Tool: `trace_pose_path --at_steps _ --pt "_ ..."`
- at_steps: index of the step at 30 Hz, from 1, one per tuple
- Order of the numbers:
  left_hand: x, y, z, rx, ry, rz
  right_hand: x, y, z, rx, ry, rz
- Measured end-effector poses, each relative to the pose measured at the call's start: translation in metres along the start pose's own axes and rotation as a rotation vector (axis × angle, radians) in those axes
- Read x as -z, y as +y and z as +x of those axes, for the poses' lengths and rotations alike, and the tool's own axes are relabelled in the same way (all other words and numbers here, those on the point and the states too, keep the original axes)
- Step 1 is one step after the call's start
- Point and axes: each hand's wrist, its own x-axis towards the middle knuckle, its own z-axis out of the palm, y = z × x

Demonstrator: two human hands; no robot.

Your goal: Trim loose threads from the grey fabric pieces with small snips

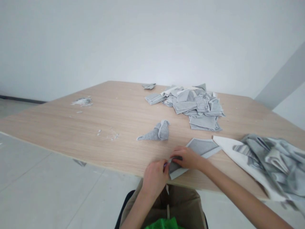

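Observation:
A flat grey fabric piece (202,146) with pale edges lies at the table's front edge, its near corner between my two hands. My left hand (155,176) is closed in a pinch at that corner. A tiny purple spot shows at its fingertips, too small to name. Bent over the same piece, my right hand (187,158) pinches a folded-up part of its edge; the fingertips are partly hidden. Just beyond my hands sits a crumpled grey cloth piece (157,131), standing partly upright.
Toward the back is a heap of folded grey fabric pieces (190,103), with one small piece (149,86) apart from it. At right lies a loose grey and white fabric pile (276,162). White lint (83,101) and scraps dot the left of the wooden table (114,111).

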Motion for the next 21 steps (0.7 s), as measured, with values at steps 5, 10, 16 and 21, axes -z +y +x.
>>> trace_pose_path --at_steps 5,10,16,21 --pt "0.002 -0.011 0.022 -0.028 0.031 -0.126 -0.002 0.012 0.008 -0.009 0.085 0.089" --pt "0.011 -0.019 0.058 -0.137 -0.016 -0.36 0.003 0.025 0.019 -0.127 0.137 0.358" --pt "0.016 -0.018 0.085 -0.17 -0.084 -0.558 0.008 0.027 0.016 -0.178 0.189 0.509" --pt "0.015 -0.009 0.094 -0.151 -0.13 -0.664 -0.001 0.022 0.015 -0.226 0.385 0.366"
